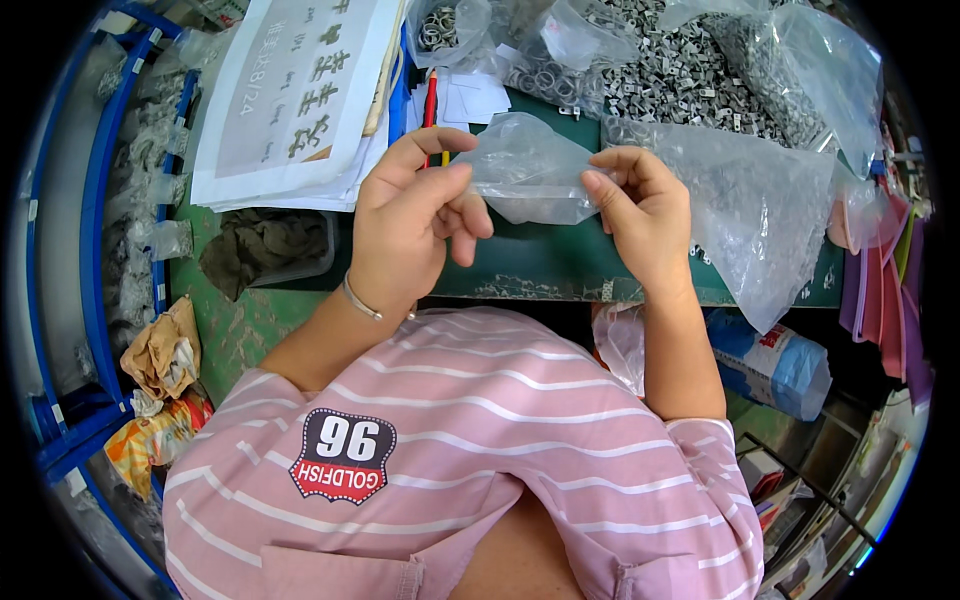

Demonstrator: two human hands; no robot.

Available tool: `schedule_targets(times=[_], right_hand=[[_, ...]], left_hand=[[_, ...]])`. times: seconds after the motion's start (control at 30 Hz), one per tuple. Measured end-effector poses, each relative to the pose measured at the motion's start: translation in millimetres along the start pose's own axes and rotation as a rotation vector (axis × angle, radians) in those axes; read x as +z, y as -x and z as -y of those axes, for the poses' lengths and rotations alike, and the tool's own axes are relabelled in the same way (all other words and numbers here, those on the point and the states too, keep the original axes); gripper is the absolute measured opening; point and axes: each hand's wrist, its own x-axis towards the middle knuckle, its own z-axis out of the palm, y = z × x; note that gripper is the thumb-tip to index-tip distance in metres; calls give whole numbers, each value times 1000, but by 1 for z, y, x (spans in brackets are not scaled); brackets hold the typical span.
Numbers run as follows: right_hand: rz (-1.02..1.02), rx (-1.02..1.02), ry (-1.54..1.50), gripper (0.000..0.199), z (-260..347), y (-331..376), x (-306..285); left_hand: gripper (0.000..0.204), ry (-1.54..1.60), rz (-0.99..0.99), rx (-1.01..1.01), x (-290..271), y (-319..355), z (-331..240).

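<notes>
A clear plastic bag [530,165] is stretched between my two hands above the front part of the green table. My right hand [645,215] pinches the bag's right edge between thumb and fingers. At the bag's left edge is my left hand [410,210], its thumb against the curled fingers and its index finger raised apart. The left grip on the film is partly hidden behind the thumb. No contents can be made out inside the see-through bag.
Small metal parts [680,75] lie heaped at the back right, beside plastic sheeting [740,200]. Papers [290,110] are stacked at the left, above a tub with dark cloth [265,248]. A red pencil [430,100] lies behind my left hand. Blue shelving [95,220] stands far left.
</notes>
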Motion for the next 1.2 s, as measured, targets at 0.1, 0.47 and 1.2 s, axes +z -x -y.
schedule_targets(times=[0.1,0.47,1.2], right_hand=[[10,52,-76,12,4,-11,0],[50,162,-501,29,4,-32,-1],[-75,34,-417,16,-22,-34,-2]], left_hand=[[31,126,40,187,11,1,-2],[28,-667,-30,426,-26,-59,74],[66,-1088,-45,385,-18,-33,75]])
